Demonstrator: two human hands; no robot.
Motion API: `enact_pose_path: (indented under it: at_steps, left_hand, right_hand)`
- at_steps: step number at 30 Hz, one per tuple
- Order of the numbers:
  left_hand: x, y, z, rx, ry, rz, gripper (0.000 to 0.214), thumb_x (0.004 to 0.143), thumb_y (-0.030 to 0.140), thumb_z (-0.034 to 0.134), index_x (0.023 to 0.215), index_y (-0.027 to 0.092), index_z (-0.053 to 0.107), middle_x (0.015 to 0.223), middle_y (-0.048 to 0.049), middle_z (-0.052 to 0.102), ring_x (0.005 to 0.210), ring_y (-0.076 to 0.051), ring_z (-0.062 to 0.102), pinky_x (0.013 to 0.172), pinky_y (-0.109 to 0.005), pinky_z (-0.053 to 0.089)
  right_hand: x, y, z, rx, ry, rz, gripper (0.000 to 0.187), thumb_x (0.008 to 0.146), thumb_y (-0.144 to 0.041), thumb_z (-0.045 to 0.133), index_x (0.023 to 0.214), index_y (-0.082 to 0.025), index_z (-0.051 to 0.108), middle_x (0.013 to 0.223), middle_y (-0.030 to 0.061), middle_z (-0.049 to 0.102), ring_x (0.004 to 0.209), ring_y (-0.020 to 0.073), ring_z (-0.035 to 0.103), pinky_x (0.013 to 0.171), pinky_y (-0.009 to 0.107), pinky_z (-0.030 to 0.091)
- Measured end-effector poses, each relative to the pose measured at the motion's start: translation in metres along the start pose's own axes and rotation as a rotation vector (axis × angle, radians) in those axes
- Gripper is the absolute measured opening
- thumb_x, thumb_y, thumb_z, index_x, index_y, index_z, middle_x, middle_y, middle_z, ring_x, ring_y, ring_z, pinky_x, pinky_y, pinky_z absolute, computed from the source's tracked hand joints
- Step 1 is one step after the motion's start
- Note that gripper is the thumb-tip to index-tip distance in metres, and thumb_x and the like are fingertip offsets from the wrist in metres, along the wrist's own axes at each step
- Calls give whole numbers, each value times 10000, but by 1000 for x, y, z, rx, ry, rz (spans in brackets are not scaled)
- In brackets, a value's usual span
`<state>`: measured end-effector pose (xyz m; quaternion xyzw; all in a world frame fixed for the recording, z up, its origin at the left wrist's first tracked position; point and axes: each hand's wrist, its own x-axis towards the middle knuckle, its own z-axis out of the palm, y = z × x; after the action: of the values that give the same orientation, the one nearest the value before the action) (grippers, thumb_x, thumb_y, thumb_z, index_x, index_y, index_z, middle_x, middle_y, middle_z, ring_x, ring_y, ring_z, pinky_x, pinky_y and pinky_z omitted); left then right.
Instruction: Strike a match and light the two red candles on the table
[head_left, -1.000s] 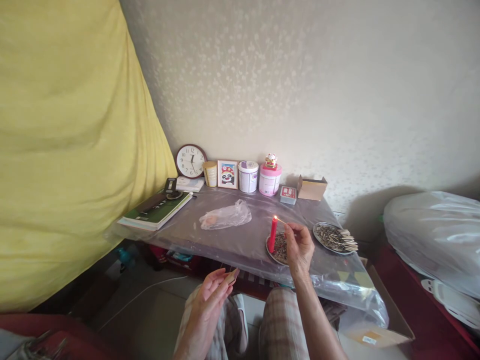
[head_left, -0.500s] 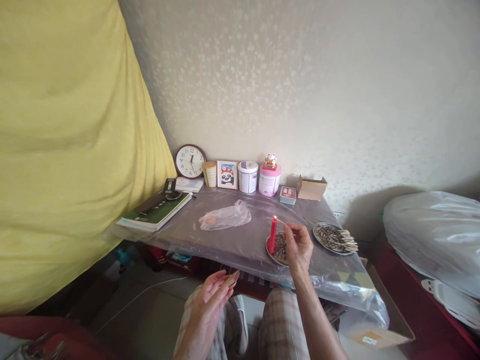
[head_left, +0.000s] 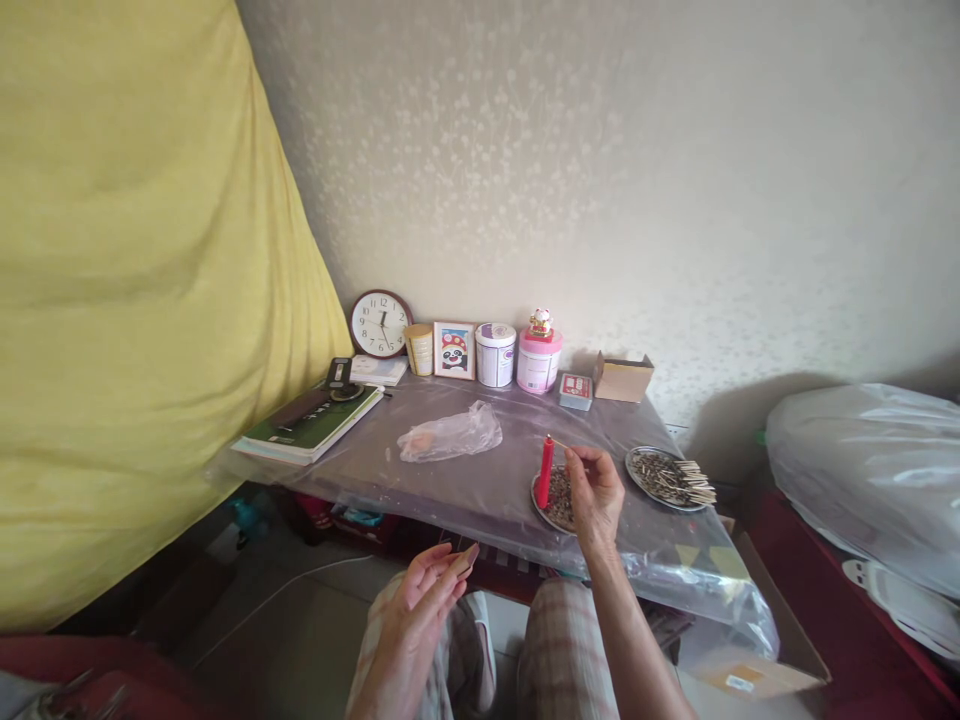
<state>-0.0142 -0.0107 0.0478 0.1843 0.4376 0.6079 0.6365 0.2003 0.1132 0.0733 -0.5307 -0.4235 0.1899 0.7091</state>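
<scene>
- Up front, the right hand pinches a match, its tip held at the wick of the red candle — I cannot tell if there is a flame.
- The left hand, low over the lap, loosely grips a small box, well clear of the wick.
- The candle stands upright in a dish of spent sticks, likely to catch the ash.
- The clock shows numerals 1–12; the tin labels are too small to read.
</scene>
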Motion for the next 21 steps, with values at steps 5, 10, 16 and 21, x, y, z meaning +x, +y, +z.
enact_pose_path:
  at_steps: [5, 10, 16, 21]
  left_hand:
    - [0, -2, -2, 14, -16, 20, 542, 529, 505, 994, 940, 222, 780, 1015, -71, 808, 1034, -256, 705, 987, -397, 511]
    - [1, -4, -5, 14, -34, 26, 517, 579, 511, 972, 965, 230, 774, 1042, -73, 809, 1060, -258, 699, 1014, -411, 497]
    - [1, -1, -3, 7, -16, 20, 539, 527, 510, 994, 928, 220, 782, 993, -69, 803, 1011, -251, 709, 1005, -415, 504]
    - [0, -1, -2, 9, -13, 22, 542, 529, 504, 992, 936, 216, 779, 1011, -70, 809, 1020, -253, 718, 977, -392, 524]
  right_hand:
    - [0, 0, 0, -5, -4, -7, 351, 754, -568, 730, 797, -227, 657, 695, -10, 694, 593, 164, 612, 582, 285, 509]
    - [-1, 0, 1, -6, 7, -11, 350, 747, -566, 732, 791, -225, 662, 713, -4, 702, 596, 163, 612, 581, 285, 507]
    - [-1, 0, 2, -2, 4, -12, 329, 746, -542, 730, 786, -221, 667, 706, -6, 701, 596, 160, 609, 592, 286, 507]
    - [-1, -1, 3, -3, 12, -15, 357, 739, -567, 735, 781, -220, 665, 714, -3, 703, 599, 162, 608, 601, 296, 508]
